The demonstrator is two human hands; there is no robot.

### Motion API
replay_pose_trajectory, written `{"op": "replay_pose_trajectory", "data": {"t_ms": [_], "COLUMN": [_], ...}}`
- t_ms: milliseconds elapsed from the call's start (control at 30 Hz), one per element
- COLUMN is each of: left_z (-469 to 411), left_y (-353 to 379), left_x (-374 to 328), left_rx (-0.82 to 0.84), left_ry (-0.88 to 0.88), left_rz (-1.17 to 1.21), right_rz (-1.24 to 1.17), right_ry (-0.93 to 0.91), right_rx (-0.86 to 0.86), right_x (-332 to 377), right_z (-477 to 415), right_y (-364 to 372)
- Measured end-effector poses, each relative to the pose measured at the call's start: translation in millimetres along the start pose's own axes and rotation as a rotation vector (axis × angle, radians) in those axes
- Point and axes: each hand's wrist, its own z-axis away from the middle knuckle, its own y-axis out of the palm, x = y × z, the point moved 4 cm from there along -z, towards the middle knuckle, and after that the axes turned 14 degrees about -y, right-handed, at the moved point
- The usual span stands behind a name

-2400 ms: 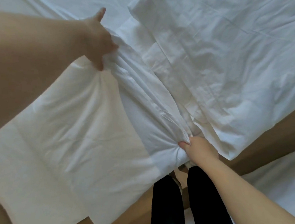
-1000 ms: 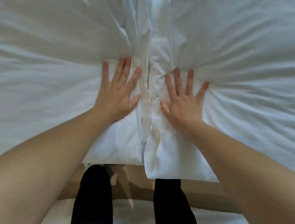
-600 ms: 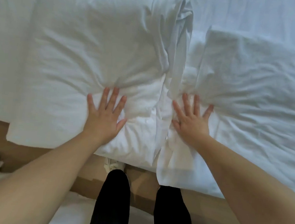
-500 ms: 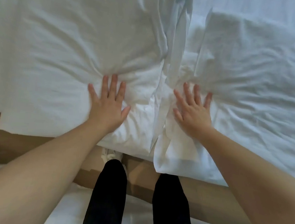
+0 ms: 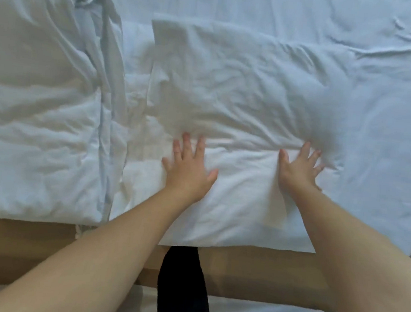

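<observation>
**White pillow (image 5: 241, 97) pressed down on bed (image 5: 386, 121)**

Found lying with near edge along a brown strip (image 5: 252, 270). Pressed near the middle by left hand (image 5: 188, 169), palm down, fingers straight and spread. Pressed towards the right end by right hand (image 5: 297, 168), fingers splayed, nothing gripped. Hands well apart. Flanked on the left, just beside, by second pillow (image 5: 37, 118), creased. Black trouser leg (image 5: 181, 289) below.

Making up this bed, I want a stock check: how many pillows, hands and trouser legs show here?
Pillows: 2, left pillow and right pillow.
Hands: 2, left hand and right hand, both flat on the right pillow.
Black trouser leg: 1.
Total: 5.
</observation>
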Motion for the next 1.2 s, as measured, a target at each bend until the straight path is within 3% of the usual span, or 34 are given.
{"op": "replay_pose_trajectory", "data": {"t_ms": [133, 267, 367, 467, 700, 800, 900, 1033, 1200], "left_z": [-19.5, -41.0, -52.0, -59.2, -49.8, -32.9, 12.3, 87.9, 144.3], "left_y": [17.4, 35.3, 49.0, 54.5, 35.6, 11.7, -23.1, -64.0, -151.8], "left_x": [-39.7, -49.6, -48.7, -50.0, -46.1, -48.2, -65.5, -99.7, -56.5], "left_rx": [0.011, -0.033, -0.082, -0.113, -0.028, 0.083, 0.175, 0.472, 0.468], "left_ry": [-0.28, -0.357, -0.372, -0.374, -0.38, -0.325, -0.119, 0.037, 0.029], "left_rz": [0.123, 0.134, 0.105, 0.082, 0.023, 0.177, 0.429, 0.702, 0.896], "right_rz": [-0.128, -0.468, -0.756, -0.864, -0.946, -0.947, -1.025, -1.193, -1.227], "right_ry": [0.052, 0.078, 0.094, 0.049, -0.021, -0.091, -0.219, -0.375, -0.489], "right_rx": [-0.074, -0.077, 0.099, 0.294, 0.408, 0.387, 0.376, 0.561, 0.698], "right_x": [-44.3, -94.1, -128.7, -148.9, -139.5, -118.7, -82.0, -7.5, 106.1], "right_z": [-47.2, -85.9, -99.8, -104.9, -77.2, -47.3, -9.2, 55.8, 130.7], "right_y": [-23.2, -35.5, -39.1, -32.3, -61.2, -89.2, -120.7, -144.6, -138.7]}}
